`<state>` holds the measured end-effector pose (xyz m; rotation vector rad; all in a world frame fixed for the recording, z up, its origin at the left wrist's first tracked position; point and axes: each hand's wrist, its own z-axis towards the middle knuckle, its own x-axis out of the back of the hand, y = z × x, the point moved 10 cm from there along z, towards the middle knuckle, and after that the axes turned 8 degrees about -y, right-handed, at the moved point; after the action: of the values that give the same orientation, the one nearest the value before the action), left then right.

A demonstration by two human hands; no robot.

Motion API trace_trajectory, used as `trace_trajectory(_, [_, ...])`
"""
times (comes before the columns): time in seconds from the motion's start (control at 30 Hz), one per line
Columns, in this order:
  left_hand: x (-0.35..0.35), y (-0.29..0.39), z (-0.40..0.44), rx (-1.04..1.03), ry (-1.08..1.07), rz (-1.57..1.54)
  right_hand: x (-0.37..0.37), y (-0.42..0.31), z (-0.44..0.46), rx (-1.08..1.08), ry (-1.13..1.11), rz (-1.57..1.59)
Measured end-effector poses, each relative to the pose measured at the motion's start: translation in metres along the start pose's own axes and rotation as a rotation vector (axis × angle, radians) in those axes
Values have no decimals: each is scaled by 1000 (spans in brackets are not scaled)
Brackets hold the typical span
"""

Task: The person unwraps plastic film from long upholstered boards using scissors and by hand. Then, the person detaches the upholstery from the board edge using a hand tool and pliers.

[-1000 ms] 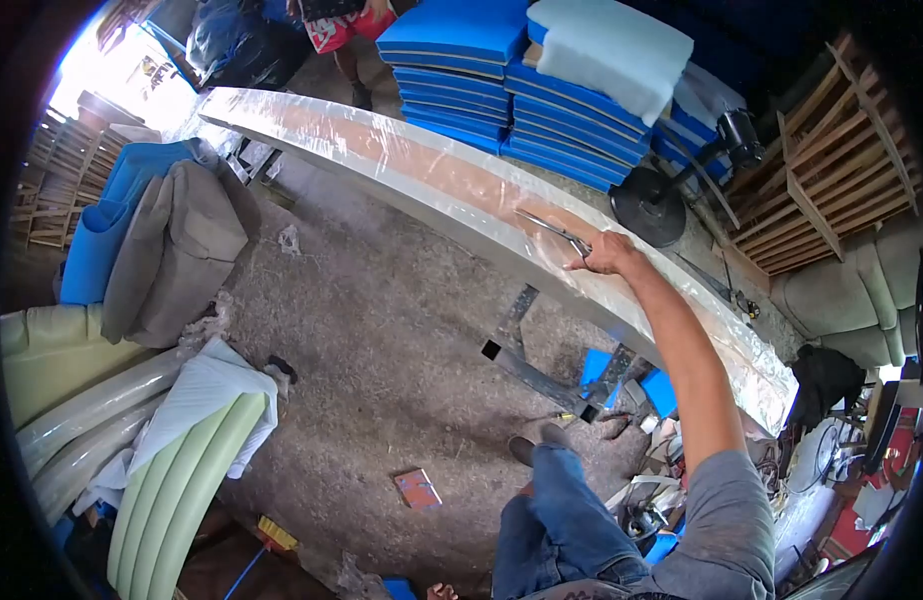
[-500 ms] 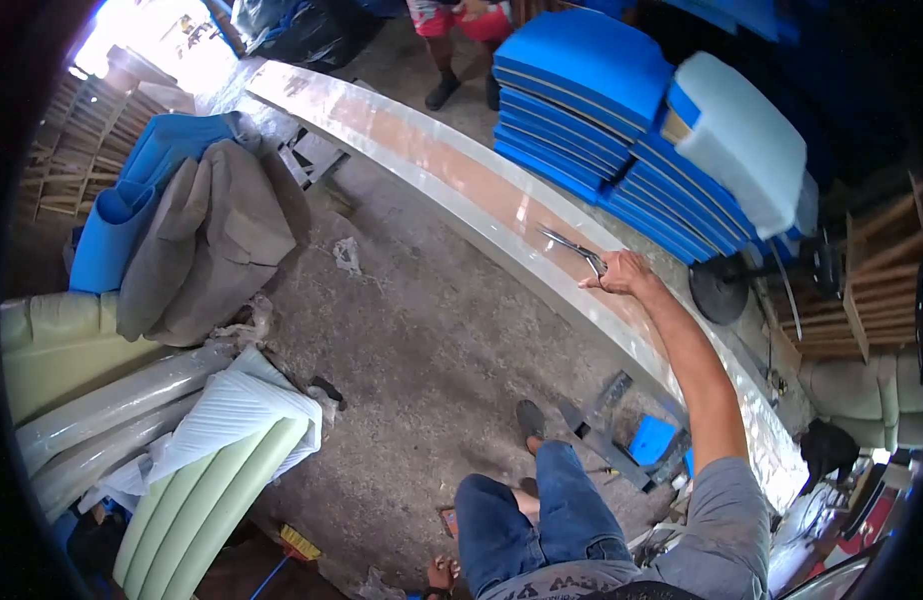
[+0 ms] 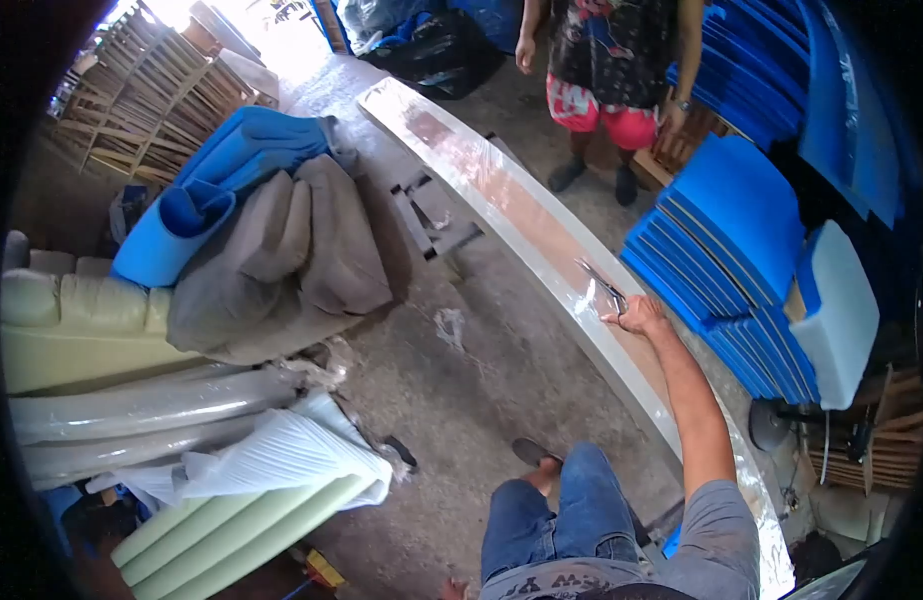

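Observation:
My right hand (image 3: pixel 642 315) is wrapped round the handles of a pair of metal scissors (image 3: pixel 606 287). Their slightly parted blades point toward the far end of a long, narrow, plastic-covered board (image 3: pixel 542 215), brownish in the middle with pale edges. The hand and scissors are just over or on its surface; I cannot tell whether they touch it. Of my left hand (image 3: pixel 453 589), only a small part shows at the bottom edge, low beside my leg, and its fingers cannot be made out.
Another person (image 3: pixel 612 80) stands beyond the board. Blue foam panels (image 3: pixel 722 250) are stacked to its right. On the left lie grey cushions (image 3: pixel 282 250), a rolled blue sheet (image 3: pixel 177 225) and pale green padded pieces (image 3: pixel 252 510). A plastic scrap (image 3: pixel 450 328) is on the concrete floor.
The camera view has swung, so the surroundings sit further right and more of the other person shows. My right hand still holds the scissors over the board; my left hand has dropped mostly out of frame.

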<state>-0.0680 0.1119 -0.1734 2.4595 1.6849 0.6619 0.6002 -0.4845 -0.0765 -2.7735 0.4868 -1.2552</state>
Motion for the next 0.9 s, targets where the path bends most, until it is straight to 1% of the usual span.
trace_trajectory(0.07, [55, 85, 44, -162, 74, 116, 18, -24, 32, 4, 11, 4])
trace_trajectory(0.1, [82, 130, 67, -224, 96, 31, 30, -35, 47, 22, 48, -2])
trace_trajectory(0.13, [103, 195, 82, -305, 60, -404, 42, -45, 61, 34, 82, -6])
trace_trajectory(0.17, [127, 253, 100, -368, 63, -501, 50, -60, 77, 36, 33, -25])
trace_trajectory(0.2, [151, 314, 118, -387, 37, -438, 60, -75, 94, 32, 28, -11])
trace_trajectory(0.23, [176, 361, 134, -434, 33, -257, 67, -90, 108, 46, 32, 5])
trace_trajectory(0.27, [192, 406, 155, -609, 3, -264, 74, -105, 126, 60, 32, 12])
trace_trajectory(0.3, [209, 440, 169, -441, 44, -214, 87, -122, 141, 60, 49, 16])
trace_trajectory(0.37, [238, 487, 219, -395, 39, -254, 115, -155, 179, 79, 53, 15])
trace_trajectory(0.4, [250, 500, 236, -344, 30, -282, 121, -173, 192, 97, 41, 10])
trace_trajectory(0.43, [262, 514, 248, -333, 37, -289, 133, -191, 204, 114, -11, 35])
trace_trajectory(0.5, [279, 553, 269, -333, 96, 25, 147, -223, 241, 139, 11, 39])
trace_trajectory(0.53, [286, 575, 275, -336, 110, 13, 160, -240, 256, 146, 40, 68])
trace_trajectory(0.6, [311, 630, 268, -389, 263, 128, 183, -280, 291, 168, 23, 63])
trace_trajectory(0.63, [319, 671, 255, -415, 277, 115, 191, -298, 308, 181, 1, 71])
trace_trajectory(0.67, [326, 694, 256, -410, 290, 107, 200, -318, 324, 194, -22, 75])
trace_trajectory(0.73, [341, 742, 263, -494, 356, 112, 223, -356, 351, 206, -47, 74])
trace_trajectory(0.8, [352, 778, 283, -494, 333, 23, 239, -389, 378, 193, -8, 77])
trace_trajectory(0.83, [354, 790, 300, -512, 312, -3, 246, -406, 394, 194, -61, 110])
trace_trajectory(0.9, [359, 819, 330, -522, 259, -31, 275, -447, 415, 193, -59, 102])
